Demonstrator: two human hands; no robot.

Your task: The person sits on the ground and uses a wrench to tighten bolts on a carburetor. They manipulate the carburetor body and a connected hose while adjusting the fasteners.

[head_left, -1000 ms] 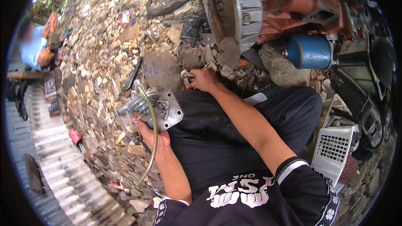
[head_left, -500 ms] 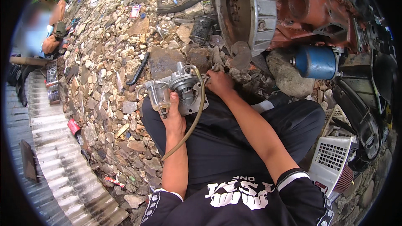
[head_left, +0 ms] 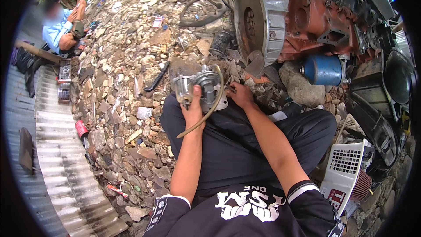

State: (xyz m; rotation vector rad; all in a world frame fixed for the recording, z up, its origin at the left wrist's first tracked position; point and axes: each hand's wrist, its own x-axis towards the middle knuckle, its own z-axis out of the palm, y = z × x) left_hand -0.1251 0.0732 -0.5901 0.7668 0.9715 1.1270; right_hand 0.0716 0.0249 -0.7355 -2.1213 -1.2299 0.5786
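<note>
My left hand [head_left: 193, 109] grips a metal fuel filter unit [head_left: 207, 80] by its lower left side, thumb up along the clear bowl [head_left: 183, 90]. The unit has a round ribbed grey housing and a flat plate with holes, held above my lap. A yellowish-brown hose [head_left: 204, 120] arches from its top, down past its right side, to a free end over my left forearm. Just right of the plate is my right hand [head_left: 242, 95], fingers pinched together. Whatever is between those fingertips is too small to make out.
A red-brown engine block [head_left: 309, 22] with a grey bell housing [head_left: 272, 22] stands at upper right. Near it are a blue canister [head_left: 324, 70] and a large stone [head_left: 299, 83]. A black-handled tool [head_left: 158, 75] lies on gravel. A white crate [head_left: 346, 160] is at right; another person [head_left: 59, 33] sits far left.
The whole view has shifted, so everything sits a little differently. My left hand keeps its grip on the filter unit. My right hand stays beside it, fingers slightly changed in pose.
</note>
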